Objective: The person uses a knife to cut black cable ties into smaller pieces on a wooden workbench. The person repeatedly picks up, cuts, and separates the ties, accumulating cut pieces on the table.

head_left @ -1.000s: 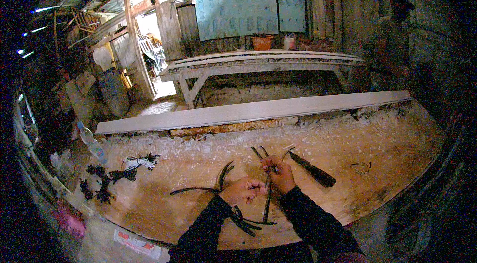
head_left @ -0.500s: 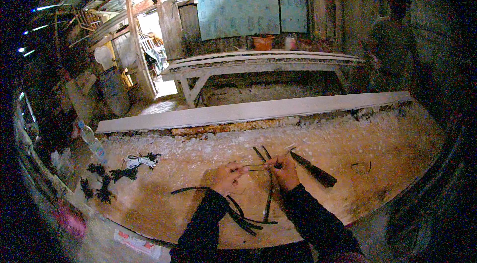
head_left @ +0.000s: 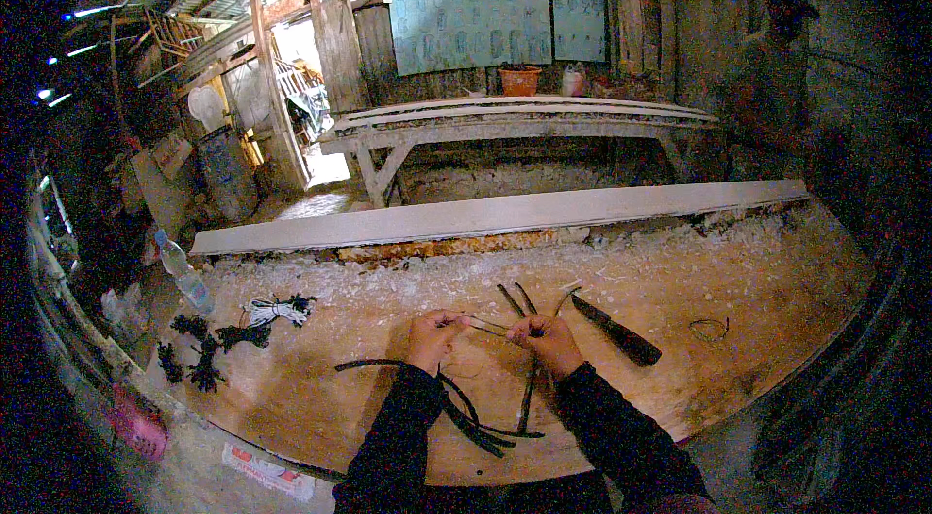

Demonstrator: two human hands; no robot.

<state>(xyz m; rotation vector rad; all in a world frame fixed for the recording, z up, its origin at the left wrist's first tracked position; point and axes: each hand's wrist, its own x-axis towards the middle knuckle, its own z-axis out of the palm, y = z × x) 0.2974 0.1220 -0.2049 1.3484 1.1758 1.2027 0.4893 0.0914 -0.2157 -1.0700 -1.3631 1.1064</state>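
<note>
Strip [head_left: 488, 326] of thin, pale material, perhaps split cane or bamboo, is held just above the bench [head_left: 757, 320], stretched between the two hands near the middle of the view. It is judged to be light and springy: stiff along its length, yet easily bent and likely to snap or splinter if kinked sharply, with edges that could cut. It is best taken near its ends, pinched flat between thumb and fingertips, as appears to be done. The left hand [head_left: 434, 337] is closed on the strip's left end, the fingers curled together around it. The right hand [head_left: 549, 339] is closed on the right end, the fingers pinched together, though the exact contact is too small to be made out. Several dark strips [head_left: 466, 412] are spread on the bench under and between the forearms, some curving toward the near edge. A dark-handled knife [head_left: 615, 330] is seen lying just right of the right hand, apart from it. Dark bundles [head_left: 199, 359] and a plastic bottle [head_left: 184, 271] are seen well to the left.
</note>
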